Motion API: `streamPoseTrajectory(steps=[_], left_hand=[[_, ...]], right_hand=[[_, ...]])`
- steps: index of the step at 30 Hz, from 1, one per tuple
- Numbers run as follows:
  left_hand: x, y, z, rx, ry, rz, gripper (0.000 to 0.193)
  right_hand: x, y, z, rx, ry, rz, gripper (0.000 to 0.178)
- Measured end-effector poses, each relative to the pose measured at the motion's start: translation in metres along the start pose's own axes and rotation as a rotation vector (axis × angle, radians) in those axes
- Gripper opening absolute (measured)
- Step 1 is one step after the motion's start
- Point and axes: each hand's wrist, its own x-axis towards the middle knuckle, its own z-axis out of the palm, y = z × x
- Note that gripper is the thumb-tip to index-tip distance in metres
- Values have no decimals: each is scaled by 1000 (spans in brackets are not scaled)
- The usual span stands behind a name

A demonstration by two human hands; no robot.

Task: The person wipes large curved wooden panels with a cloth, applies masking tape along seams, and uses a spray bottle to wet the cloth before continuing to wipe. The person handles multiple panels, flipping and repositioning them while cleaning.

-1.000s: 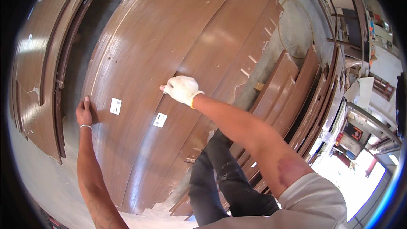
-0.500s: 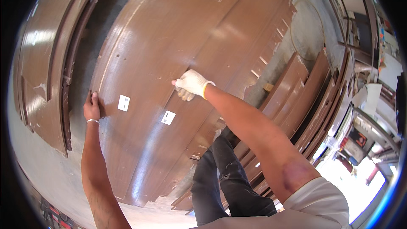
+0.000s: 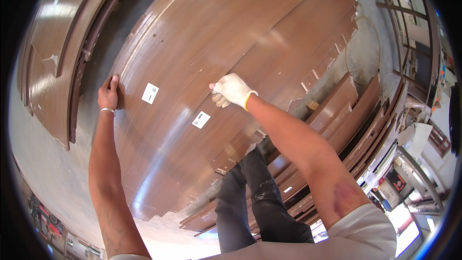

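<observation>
A large glossy brown wooden door panel [image 3: 202, 43] stands tilted in front of me, with two small white stickers on its face, the left sticker [image 3: 150, 93] and the right sticker [image 3: 200, 120]. My bare left hand [image 3: 108, 95], a bangle on the wrist, grips the panel's left edge. My right hand [image 3: 232, 90] wears a white knit glove and curls its fingers over the panel's right edge. More brown panels lie stacked behind it.
Another brown door [image 3: 45, 62] leans against the wall at the left. Several brown boards and frames [image 3: 346, 115] lean in a row at the right. My dark-trousered legs [image 3: 250, 197] stand below. Metal racks [image 3: 414, 29] and clutter fill the far right.
The view has swung so the panel sits more to the right and larger. Both hands keep their grip on the panel's edges, riding slightly rightward and downward in the picture.
</observation>
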Motion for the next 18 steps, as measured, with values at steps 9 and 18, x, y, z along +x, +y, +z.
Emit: streamPoseTrajectory(steps=[9, 18], left_hand=[[-20, 13, 9, 55, 93, -52, 75], [-21, 18, 4, 132, 65, 8, 65]], right_hand=[[-1, -7, 4, -146, 154, 25, 49], [-2, -12, 5, -187, 156, 45, 60]])
